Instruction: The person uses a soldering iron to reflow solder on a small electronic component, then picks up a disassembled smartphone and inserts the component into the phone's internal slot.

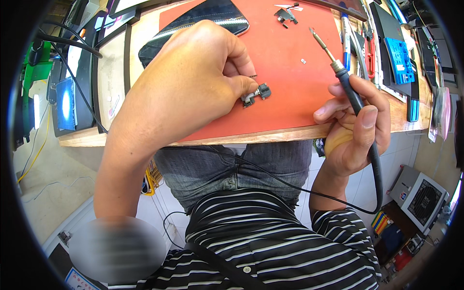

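Observation:
Over the orange-red mat [295, 104], my left hand [203, 72] is closed, thumb and fingers pinching a small black electronic part [262, 91] with silvery bits. The fingers hide some of that part. My right hand [365, 123] wraps round the dark handle of a soldering iron [355, 94] just beyond the table's front edge. Its metal tip points up and away to the left, apart from the part. A glossy black flat device [220, 17] lies partly behind my left hand.
Another small black part [287, 17] sits at the mat's far side, and a tiny pale piece [303, 61] lies near its middle. At the right are a blue pen [346, 38], a red-handled tool [369, 58] and a blue plastic case [400, 60]. The iron's black cable [290, 184] crosses my lap.

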{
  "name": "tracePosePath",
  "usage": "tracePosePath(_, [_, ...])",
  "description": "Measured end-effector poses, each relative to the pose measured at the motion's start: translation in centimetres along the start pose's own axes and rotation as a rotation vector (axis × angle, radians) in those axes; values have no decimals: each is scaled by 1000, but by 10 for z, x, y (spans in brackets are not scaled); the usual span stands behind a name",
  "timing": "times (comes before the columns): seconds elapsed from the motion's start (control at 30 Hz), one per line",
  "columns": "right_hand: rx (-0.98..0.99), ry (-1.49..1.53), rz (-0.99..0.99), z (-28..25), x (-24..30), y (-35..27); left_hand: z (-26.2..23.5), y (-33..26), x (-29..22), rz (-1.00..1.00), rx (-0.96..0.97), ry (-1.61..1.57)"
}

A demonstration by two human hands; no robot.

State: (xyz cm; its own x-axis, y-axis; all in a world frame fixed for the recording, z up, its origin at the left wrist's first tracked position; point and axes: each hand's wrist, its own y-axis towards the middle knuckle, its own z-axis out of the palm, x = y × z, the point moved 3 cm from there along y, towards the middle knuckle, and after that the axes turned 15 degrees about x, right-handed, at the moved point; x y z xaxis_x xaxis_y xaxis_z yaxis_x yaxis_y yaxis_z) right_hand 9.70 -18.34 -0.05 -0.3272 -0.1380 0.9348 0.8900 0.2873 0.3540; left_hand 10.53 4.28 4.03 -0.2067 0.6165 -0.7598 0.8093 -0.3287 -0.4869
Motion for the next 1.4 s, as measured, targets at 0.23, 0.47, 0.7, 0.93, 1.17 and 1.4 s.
tracePosePath(0.23, [-2,-3,13,0,0,-1,-3,0,-2,6,3,-68])
tracePosePath(0.47, [-1,-21,13,0,1,0,0,2,3,-1,1,-185])
tracePosePath(0.7, [-5,-20,7,0,0,0,2,-1,0,-26,-64,-91])
tracePosePath(0.93, [-2,-17,10,0,0,-1,-2,-2,2,-22,-51,-122])
tracePosePath(1.17, [-7,-19,14,0,0,0,-5,0,2,-8,20,-83])
tracePosePath(1.4, [1,-22,19,0,1,0,-1,-3,5,53,5,-127])
